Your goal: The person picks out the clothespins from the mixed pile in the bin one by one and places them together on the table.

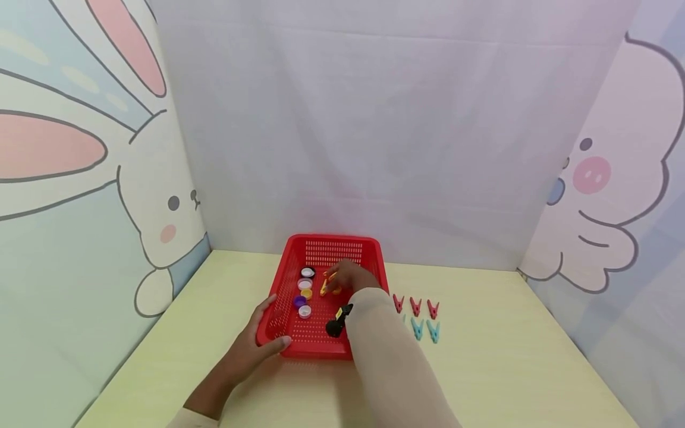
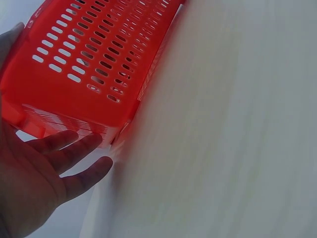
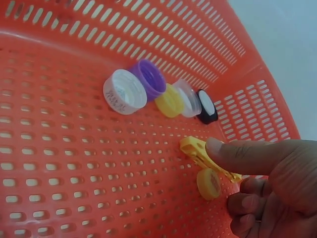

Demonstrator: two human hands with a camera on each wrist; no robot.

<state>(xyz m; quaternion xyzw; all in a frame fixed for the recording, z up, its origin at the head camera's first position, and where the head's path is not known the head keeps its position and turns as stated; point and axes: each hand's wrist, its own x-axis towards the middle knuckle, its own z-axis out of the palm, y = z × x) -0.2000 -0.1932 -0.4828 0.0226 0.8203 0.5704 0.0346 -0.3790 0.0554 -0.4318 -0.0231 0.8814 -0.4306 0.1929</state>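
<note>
A red plastic basket [image 1: 317, 355] stands on the table. My left hand [image 1: 247, 351] rests on its near left corner, thumb along the front rim; in the left wrist view the other fingers [image 2: 81, 183] are straight and spread beside the corner. Inside the basket, my right hand [image 1: 350, 276] pinches a yellow clothespin [image 3: 198, 152], with the thumb over it and the lower fingers curled; the index finger is hidden. Close under it is a yellow bottle cap [image 3: 208, 184]. A row of caps lies to the left: white [image 3: 124, 93], purple [image 3: 150, 79], yellow [image 3: 170, 101], clear [image 3: 188, 96] and black-and-white [image 3: 207, 106].
Right of the basket, red clothespins [image 1: 415, 306] form a row, with light blue clothespins [image 1: 417, 329] in a nearer row, partly hidden by the right sleeve [image 1: 396, 356]. A white curtain [image 1: 364, 131] hangs behind the table, and cartoon-printed panels [image 1: 69, 249] flank it.
</note>
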